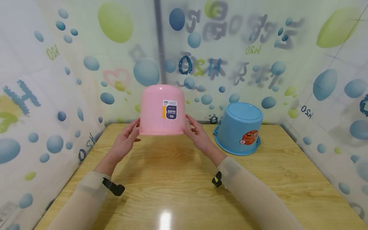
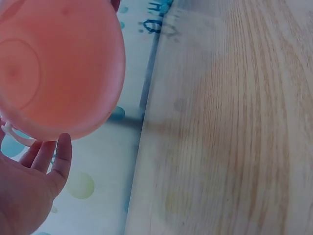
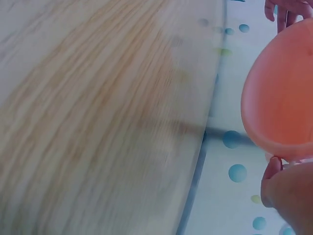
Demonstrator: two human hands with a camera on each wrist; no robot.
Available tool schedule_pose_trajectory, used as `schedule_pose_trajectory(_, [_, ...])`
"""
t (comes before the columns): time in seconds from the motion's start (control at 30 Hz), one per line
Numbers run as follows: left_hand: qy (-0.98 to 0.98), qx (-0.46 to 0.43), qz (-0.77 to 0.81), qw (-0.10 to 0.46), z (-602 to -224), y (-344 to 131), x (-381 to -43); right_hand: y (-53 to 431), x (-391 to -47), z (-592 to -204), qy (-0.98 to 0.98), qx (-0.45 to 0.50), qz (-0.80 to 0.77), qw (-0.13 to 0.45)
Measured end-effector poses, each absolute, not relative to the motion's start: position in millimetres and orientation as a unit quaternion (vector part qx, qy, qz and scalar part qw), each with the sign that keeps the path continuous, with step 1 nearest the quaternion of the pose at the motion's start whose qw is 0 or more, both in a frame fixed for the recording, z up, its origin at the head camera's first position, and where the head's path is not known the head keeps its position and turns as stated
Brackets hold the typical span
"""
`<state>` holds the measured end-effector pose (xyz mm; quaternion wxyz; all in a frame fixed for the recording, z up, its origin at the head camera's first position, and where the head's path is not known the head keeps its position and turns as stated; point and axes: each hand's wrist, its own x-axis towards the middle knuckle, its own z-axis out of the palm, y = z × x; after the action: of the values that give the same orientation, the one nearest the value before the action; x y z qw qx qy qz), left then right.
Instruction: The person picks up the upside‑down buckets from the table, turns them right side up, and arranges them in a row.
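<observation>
Upside down above the table hangs a pink bucket (image 1: 153, 111), a label stuck on its side and its rim facing down. My left hand (image 1: 125, 141) grips the rim at the left, while my right hand (image 1: 200, 135) holds it on the opposite side. The left wrist view looks into the hollow inside of the pink bucket (image 2: 73, 63), with thumb and fingers at its edge. In the right wrist view the thumb of my right hand (image 3: 292, 192) touches the rim; part of the bucket lies outside that frame.
A blue bucket (image 1: 235, 131) with a red sticker stands upside down on the wooden table (image 1: 172, 185), right of the pink one, its handle low around the rim. Patterned curtains (image 1: 244, 86) with printed dots enclose the table's back and sides.
</observation>
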<state>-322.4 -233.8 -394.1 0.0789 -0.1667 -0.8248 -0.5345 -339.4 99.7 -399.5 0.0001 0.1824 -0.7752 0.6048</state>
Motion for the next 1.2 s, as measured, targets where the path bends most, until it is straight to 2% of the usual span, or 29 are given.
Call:
schedule_pose_trajectory(0.27, [-0.838, -0.175, -0.505, 0.115, -393, -236, -317, 104, -339, -399, -0.781, 0.188, 0.595, 0.005])
schedule_pose_trajectory(0.53, [-0.830, -0.159, -0.523, 0.116, -390, -240, -316, 111, -339, -392, -0.783, 0.207, 0.586, 0.016])
schedule_pose_trajectory(0.73, [-0.810, -0.156, -0.554, 0.113, -366, -232, -302, 116, -340, -386, -0.779, 0.255, 0.572, 0.032])
schedule_pose_trajectory(0.97, [-0.834, -0.166, -0.499, 0.169, -353, -229, -290, 116, -336, -377, -0.771, 0.288, 0.566, 0.049])
schedule_pose_trajectory(1.2, [-0.817, -0.143, -0.544, 0.127, -353, -230, -297, 115, -323, -355, -0.763, 0.290, 0.572, 0.077])
